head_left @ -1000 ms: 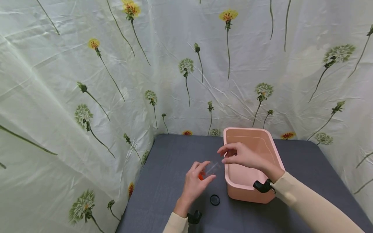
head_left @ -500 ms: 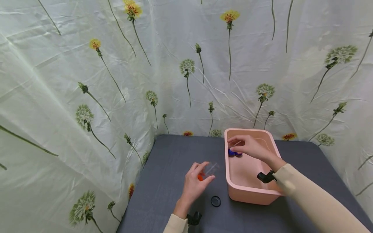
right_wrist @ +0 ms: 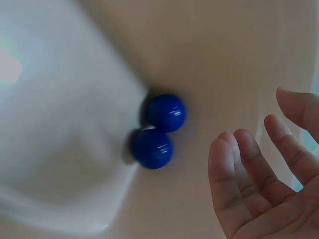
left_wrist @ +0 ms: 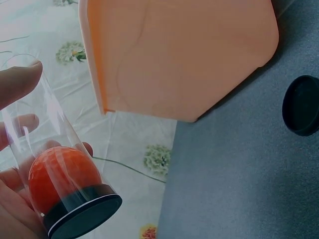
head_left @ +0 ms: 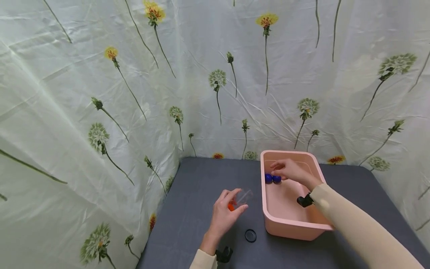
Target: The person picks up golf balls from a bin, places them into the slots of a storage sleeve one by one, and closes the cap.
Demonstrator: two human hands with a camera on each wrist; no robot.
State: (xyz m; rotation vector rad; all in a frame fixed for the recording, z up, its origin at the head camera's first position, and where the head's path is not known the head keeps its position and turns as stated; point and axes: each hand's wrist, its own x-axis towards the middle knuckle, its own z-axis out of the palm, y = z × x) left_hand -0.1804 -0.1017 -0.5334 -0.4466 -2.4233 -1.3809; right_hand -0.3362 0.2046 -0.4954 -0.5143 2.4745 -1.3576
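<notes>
My left hand (head_left: pixel 221 216) grips a clear plastic tube (left_wrist: pixel 52 117) between thumb and fingers. An orange dimpled ball (left_wrist: pixel 62 174), like a golf ball, lies at the tube's lower end, against a black cap (left_wrist: pixel 84 216). My right hand (head_left: pixel 293 172) is inside the pink bin (head_left: pixel 292 231), its fingers bent loosely and nothing between them. Two glossy blue balls (right_wrist: pixel 167 113) rest side by side in a corner of the bin, a short way from the right fingertips (right_wrist: pixel 219 149).
A loose black round cap (head_left: pixel 250 235) lies on the dark grey table (head_left: pixel 208 175), between the left wrist and the bin. A flower-printed curtain (head_left: pixel 188 74) hangs behind and along the left side of the table.
My right hand has moved away from the tube, rightward and forward into the bin, and the blue balls have come into sight. The left hand with the tube has hardly moved.
</notes>
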